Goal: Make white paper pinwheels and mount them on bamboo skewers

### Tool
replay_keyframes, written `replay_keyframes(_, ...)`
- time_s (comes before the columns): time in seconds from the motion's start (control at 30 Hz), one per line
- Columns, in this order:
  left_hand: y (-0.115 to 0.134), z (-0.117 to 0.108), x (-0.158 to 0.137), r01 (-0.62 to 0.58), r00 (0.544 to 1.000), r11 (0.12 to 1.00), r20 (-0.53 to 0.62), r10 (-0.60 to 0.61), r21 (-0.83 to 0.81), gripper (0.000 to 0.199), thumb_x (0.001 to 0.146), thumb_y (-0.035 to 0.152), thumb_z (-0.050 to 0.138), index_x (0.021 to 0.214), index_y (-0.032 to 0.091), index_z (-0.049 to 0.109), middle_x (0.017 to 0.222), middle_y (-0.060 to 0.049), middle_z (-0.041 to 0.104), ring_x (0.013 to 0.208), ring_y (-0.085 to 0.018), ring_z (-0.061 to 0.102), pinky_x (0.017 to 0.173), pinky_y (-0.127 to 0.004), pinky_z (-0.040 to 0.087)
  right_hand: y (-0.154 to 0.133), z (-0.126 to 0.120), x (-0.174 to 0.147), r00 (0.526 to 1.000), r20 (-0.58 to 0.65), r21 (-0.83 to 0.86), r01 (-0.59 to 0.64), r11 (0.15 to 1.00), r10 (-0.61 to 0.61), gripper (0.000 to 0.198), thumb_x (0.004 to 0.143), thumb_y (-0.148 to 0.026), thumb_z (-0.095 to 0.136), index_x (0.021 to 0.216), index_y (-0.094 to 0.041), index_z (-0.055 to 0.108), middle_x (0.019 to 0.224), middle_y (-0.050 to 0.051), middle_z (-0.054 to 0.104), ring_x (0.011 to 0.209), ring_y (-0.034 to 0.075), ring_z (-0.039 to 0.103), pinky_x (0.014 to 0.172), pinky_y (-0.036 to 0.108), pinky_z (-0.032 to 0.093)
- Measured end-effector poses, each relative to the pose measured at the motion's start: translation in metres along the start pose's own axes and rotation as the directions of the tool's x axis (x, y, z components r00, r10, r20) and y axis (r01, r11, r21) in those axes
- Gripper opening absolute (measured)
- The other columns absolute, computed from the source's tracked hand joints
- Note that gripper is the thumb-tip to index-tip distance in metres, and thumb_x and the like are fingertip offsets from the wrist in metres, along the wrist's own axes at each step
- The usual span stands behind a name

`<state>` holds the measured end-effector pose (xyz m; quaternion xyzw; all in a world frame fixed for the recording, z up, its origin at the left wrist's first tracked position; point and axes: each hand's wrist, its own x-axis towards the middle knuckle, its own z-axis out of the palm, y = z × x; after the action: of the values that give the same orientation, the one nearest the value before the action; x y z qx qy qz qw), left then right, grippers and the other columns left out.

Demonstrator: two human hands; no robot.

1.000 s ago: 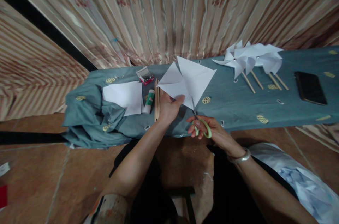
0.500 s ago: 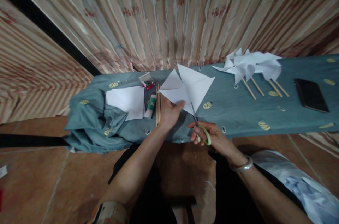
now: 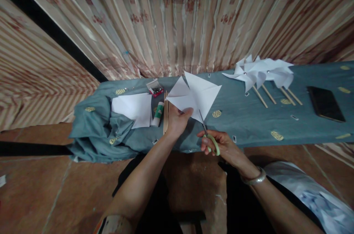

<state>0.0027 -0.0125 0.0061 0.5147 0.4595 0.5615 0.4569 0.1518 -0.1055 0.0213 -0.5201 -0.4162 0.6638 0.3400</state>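
Observation:
My left hand (image 3: 178, 119) pinches a square of white paper (image 3: 203, 92) near its lower left side, thumb on top. The paper has creases and a slit on its upper left side, and it is held above the cloth. In my right hand (image 3: 218, 141) is a pair of scissors (image 3: 212, 144) with pale green handles, my fingers through the loops. The blades meet the paper's lower corner and point up toward its middle. Under and beside my left hand lie several thin wooden sticks (image 3: 165, 116).
A glue stick (image 3: 158, 114), a small red box of pins (image 3: 156, 89) and a stack of white paper (image 3: 132, 107) lie to the left. White paper pinwheels (image 3: 260, 72) on sticks and a black phone (image 3: 325, 103) are at right on the teal cloth (image 3: 249, 123). Curtains hang behind.
The scissor blades stay at the paper's lower corner, and the paper has tilted slightly. The whole view has shifted a little, with the table appearing slightly lower. Both hands keep their holds.

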Motion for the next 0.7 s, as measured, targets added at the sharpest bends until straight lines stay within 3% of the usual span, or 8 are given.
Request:
replay_keyframes(0.53, -0.0029, -0.0005, 0.0011, 0.05, 0.999, 0.998, -0.01, -0.051, -0.046, 0.031, 0.062, 0.024, 0.07, 0.091, 0.016, 0.064, 0.087, -0.006, 0.072, 0.079, -0.02, 0.067, 0.073, -0.031, 0.054, 0.0008, 0.0006, 0.0027, 0.999, -0.033, 0.017, -0.017, 1.0, 0.018, 0.051, 0.057, -0.06, 0.081, 0.084, -0.019, 0.067, 0.053, -0.004, 0.062, 0.041, 0.007, 0.052, 0.042, 0.02, 0.04)
replay_keyframes(0.7, 0.0052, -0.0008, -0.0039, 0.053, 0.998, 0.999, 0.033, -0.053, -0.003, 0.026, 0.062, 0.021, 0.07, 0.087, 0.017, 0.064, 0.084, -0.004, 0.072, 0.077, -0.02, 0.067, 0.072, -0.032, 0.054, 0.0007, -0.0009, 0.0011, 0.999, -0.025, -0.019, 0.029, 0.999, -0.029, 0.051, 0.062, -0.064, 0.076, 0.084, -0.019, 0.066, 0.058, -0.002, 0.063, 0.046, 0.009, 0.056, 0.043, 0.021, 0.042)
